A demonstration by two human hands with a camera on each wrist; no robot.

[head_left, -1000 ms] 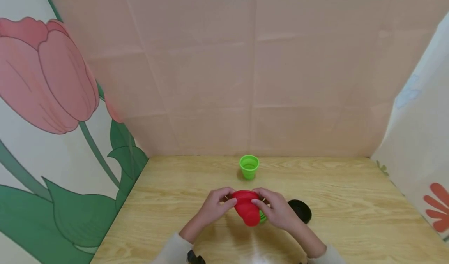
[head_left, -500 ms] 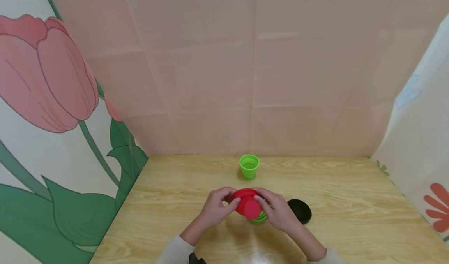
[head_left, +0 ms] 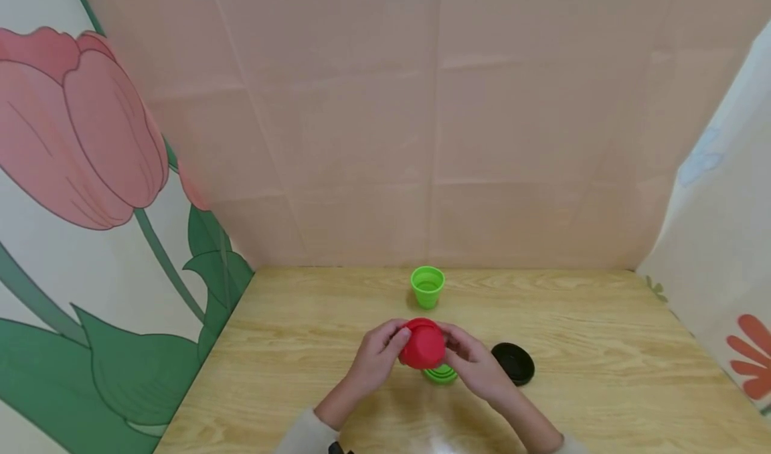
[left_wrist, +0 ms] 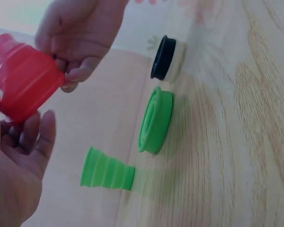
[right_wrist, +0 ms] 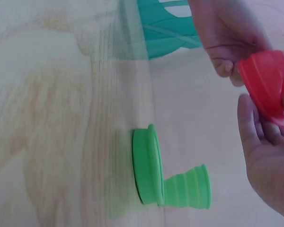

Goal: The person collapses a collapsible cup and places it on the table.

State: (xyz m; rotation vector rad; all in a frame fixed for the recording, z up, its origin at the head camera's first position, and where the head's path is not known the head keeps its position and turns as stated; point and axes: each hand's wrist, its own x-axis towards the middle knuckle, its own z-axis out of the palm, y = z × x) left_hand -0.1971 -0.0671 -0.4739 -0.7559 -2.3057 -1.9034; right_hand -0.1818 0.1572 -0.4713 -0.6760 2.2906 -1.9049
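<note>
We see a pinkish-brown sheet (head_left: 361,119) as the largest thing, upright beyond both grips, with a big painted tulip (head_left: 102,132) on the wall to their left. Below the grips spreads the wood-grained surface (head_left: 289,353). Next in size come the hands: our left grip (head_left: 375,355) and our right grip (head_left: 476,365) both grasp the same red cup (head_left: 423,348), one on each side, fingers and thumbs bent about it near its wide rim. We find the cup between the two grips, lifted clear of the surface and tilted, its wide end lower than its narrow end, as the left wrist view shows. Just right of the right grip, a round black dish (head_left: 514,363) lies on the surface. Straight ahead of both grips, farther out, a green stepped cup (head_left: 427,286) stands upright. Under the grips, partly hidden by the red cup, lies a flat green ringed piece (head_left: 442,375).
</note>
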